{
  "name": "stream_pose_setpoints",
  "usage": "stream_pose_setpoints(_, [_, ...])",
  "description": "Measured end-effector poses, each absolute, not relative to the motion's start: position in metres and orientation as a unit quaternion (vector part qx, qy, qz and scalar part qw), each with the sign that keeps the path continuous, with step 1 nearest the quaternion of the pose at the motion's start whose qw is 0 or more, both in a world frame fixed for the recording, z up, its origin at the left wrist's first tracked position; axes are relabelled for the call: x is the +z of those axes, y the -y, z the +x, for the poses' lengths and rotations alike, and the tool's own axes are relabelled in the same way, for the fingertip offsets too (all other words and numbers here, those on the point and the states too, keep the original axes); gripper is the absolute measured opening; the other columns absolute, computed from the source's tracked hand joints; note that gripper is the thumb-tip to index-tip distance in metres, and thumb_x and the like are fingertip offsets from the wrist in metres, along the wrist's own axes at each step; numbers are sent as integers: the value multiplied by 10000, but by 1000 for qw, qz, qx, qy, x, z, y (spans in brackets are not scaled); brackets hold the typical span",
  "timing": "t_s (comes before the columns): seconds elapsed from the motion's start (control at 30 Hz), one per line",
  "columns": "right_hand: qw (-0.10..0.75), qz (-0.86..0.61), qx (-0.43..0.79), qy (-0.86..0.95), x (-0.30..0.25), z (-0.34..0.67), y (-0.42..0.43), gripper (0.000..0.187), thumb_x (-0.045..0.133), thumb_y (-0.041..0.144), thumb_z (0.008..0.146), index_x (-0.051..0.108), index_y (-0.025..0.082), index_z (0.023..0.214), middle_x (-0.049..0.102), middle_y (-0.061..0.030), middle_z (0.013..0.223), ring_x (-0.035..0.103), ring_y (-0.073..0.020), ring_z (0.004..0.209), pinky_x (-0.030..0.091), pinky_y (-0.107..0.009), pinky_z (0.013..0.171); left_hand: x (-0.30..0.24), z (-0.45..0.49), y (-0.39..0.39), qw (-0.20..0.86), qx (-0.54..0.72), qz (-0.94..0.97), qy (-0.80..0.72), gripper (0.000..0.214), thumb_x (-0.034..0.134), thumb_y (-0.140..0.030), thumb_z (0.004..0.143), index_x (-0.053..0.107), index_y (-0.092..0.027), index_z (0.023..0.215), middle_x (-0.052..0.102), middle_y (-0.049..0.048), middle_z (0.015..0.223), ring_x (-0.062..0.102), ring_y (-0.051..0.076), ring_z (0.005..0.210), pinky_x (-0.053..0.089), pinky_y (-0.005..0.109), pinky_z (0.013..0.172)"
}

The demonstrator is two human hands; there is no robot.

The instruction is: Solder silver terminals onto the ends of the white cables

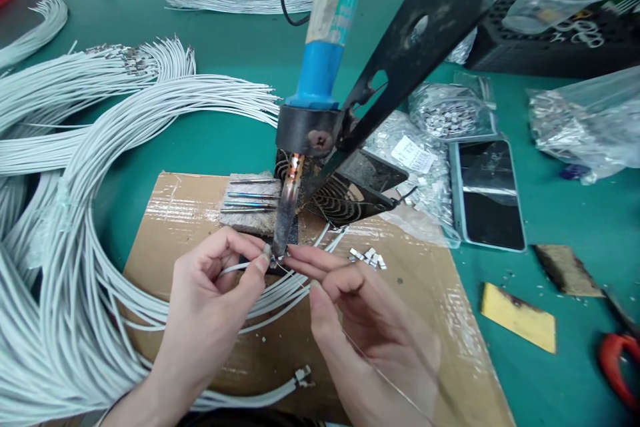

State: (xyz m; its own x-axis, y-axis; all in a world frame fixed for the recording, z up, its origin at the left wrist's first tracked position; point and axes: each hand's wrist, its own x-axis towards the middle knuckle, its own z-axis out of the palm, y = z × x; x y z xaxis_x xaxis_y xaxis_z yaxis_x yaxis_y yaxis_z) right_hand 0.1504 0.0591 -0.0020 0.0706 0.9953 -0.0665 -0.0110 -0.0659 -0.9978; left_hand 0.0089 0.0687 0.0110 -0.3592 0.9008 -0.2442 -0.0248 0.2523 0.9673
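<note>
Between thumb and fingertips, my left hand [213, 300] pinches the end of a white cable [233, 268] just under a soldering iron's tip [284, 227]. The iron's blue handle [325, 47] is clamped in a black metal stand arm [415, 47], pointing downward. My right hand [365, 320] is closed on a thin solder wire [383, 370], which trails down past the palm; its fingertips are close to the tip. The exact joint at the tip is partly hidden by fingers. Several white cables [280, 300] pass beneath both hands.
Cardboard [425, 320] covers the green table [565, 213] here. Small metal connectors [369, 257] lie right of the tip. Large cable bundles [75, 267] fill the left. A phone [490, 193], plastic bags of parts [450, 110], a yellow sponge [519, 317] and red-handled scissors [620, 360] are right.
</note>
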Motion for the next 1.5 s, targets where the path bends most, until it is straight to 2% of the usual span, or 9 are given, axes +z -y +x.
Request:
stream_pose_setpoints(0.27, [501,-533,495,469,-4,151,-59,198,660,175,938,603,240,761,824,-61,1147,818,-235,1009,644,-340,905,14,15,-69,454,534,300,-647,156,802,-92,766,726,-177,661,773,3,796,715,100,748,530,110,670])
stream_pose_setpoints(0.6, [501,-533,497,466,-6,150,-59,193,657,183,953,601,244,779,821,-42,1156,813,-212,1020,634,-323,926,16,16,-70,453,527,303,-653,150,812,-106,738,714,-181,655,770,17,800,724,142,761,551,173,669])
stream_pose_setpoints(0.73, [501,-532,498,466,-6,150,-59,193,666,174,945,606,239,773,820,-66,1157,814,-231,1013,640,-351,921,14,13,-71,450,517,320,-654,143,809,-119,745,717,-182,657,778,31,800,726,158,762,561,195,669])
stream_pose_setpoints(1.0, [504,-528,500,466,-5,148,-60,195,659,174,957,616,239,779,817,-34,1149,807,-193,1020,615,-301,930,15,14,-70,452,530,309,-648,148,811,-104,750,726,-178,654,774,15,795,722,128,758,548,151,673])
stream_pose_setpoints(1.2, [498,-536,493,471,-6,149,-60,201,656,188,954,613,233,763,821,-67,1134,810,-229,1025,624,-343,936,15,12,-70,453,514,324,-652,148,810,-112,747,720,-187,657,777,18,792,718,141,747,549,170,659])
stream_pose_setpoints(1.5, [503,-536,484,474,-6,150,-61,201,672,208,956,625,234,763,827,-66,1104,817,-222,982,637,-323,895,15,12,-70,457,506,326,-655,146,817,-110,725,708,-183,660,769,12,793,706,135,727,535,166,628])
